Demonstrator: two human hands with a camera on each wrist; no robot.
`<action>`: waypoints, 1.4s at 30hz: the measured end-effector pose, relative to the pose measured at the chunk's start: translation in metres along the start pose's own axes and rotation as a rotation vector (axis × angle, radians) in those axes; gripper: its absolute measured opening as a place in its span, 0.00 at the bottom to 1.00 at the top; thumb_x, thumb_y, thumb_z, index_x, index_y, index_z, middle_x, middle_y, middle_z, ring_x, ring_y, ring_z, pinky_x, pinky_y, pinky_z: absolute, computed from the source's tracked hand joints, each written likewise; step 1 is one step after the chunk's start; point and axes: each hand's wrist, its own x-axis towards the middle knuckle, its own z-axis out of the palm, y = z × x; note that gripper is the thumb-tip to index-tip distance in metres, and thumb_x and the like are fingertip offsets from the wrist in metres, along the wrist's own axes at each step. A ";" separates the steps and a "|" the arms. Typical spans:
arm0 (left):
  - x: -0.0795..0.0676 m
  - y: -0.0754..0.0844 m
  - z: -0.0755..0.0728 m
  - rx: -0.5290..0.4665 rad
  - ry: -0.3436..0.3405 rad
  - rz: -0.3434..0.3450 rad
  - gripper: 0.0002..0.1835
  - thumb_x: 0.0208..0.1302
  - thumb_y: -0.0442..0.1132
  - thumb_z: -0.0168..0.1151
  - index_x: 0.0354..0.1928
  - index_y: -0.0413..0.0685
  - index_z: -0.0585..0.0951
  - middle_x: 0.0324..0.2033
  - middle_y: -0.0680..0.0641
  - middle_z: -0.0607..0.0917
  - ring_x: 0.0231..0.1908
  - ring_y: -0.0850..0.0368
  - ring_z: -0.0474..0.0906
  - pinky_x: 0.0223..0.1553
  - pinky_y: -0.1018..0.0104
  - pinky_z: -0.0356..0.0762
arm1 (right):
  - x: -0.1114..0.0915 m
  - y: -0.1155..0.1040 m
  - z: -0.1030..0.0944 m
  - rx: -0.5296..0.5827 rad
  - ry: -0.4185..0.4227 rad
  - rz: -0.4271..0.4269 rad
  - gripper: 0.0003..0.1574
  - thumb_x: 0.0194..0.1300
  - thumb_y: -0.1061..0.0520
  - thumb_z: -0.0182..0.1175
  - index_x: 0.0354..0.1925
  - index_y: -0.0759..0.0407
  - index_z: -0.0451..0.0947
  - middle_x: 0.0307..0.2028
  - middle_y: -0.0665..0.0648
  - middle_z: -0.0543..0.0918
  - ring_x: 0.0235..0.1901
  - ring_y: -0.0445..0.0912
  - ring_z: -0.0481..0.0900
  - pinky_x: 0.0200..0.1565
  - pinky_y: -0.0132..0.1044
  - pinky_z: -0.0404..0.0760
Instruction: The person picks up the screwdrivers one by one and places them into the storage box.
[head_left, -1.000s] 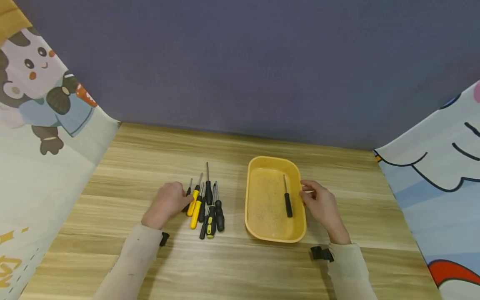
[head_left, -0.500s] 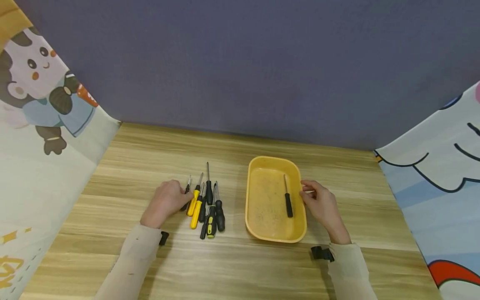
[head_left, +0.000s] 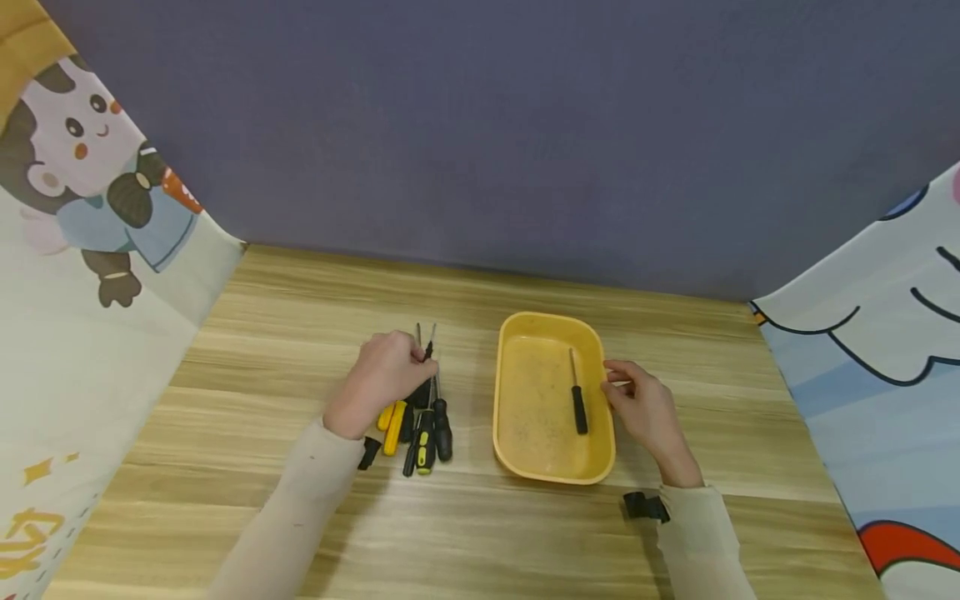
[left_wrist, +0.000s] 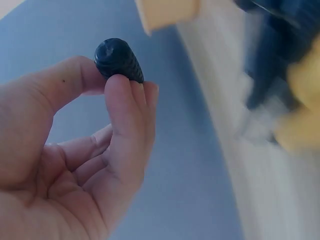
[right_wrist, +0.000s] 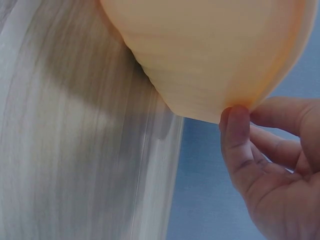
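Between thumb and fingertips, my left hand (head_left: 381, 373) pinches a screwdriver with a black handle. The left wrist view shows the end of its black handle (left_wrist: 116, 59) gripped above the palm. That hand is over a cluster of screwdrivers on the table and hides part of them. Among these are a yellow-handled screwdriver (head_left: 395, 429), a black one with yellow-green patches (head_left: 425, 442) and a black one (head_left: 443, 433). My right hand (head_left: 647, 408) pinches the right rim of a yellow plastic tray (head_left: 532, 400). Inside the tray lies one black-handled screwdriver (head_left: 579, 408).
The wooden table (head_left: 480, 533) ends at a dark grey-blue backdrop (head_left: 480, 150). Printed cartoon panels stand at the left (head_left: 112, 200) and right sides. Bare table separates the screwdriver cluster from the tray.
My left hand has lifted the black screwdriver from the cluster's left edge and moved right and slightly away, over the other screwdrivers. The right hand and tray have stayed in place.
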 end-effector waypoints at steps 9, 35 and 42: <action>0.031 0.060 0.031 0.010 -0.034 0.159 0.28 0.64 0.39 0.65 0.09 0.55 0.61 0.07 0.59 0.54 0.10 0.67 0.50 0.19 0.70 0.60 | 0.001 0.001 0.000 -0.013 0.021 -0.016 0.21 0.70 0.61 0.61 0.59 0.66 0.77 0.45 0.66 0.84 0.38 0.54 0.84 0.35 0.35 0.80; 0.087 0.138 0.144 0.334 -0.465 0.084 0.07 0.72 0.32 0.57 0.33 0.46 0.80 0.27 0.48 0.78 0.22 0.58 0.75 0.17 0.71 0.70 | 0.004 0.003 -0.001 0.005 0.005 0.000 0.21 0.71 0.62 0.60 0.60 0.67 0.76 0.46 0.67 0.84 0.40 0.56 0.84 0.38 0.40 0.82; 0.087 0.137 0.148 0.371 -0.454 0.087 0.07 0.71 0.32 0.58 0.33 0.47 0.81 0.31 0.49 0.79 0.28 0.57 0.76 0.23 0.71 0.73 | 0.005 0.005 0.000 0.014 -0.001 0.007 0.21 0.71 0.63 0.60 0.61 0.67 0.76 0.46 0.67 0.84 0.39 0.55 0.84 0.36 0.37 0.82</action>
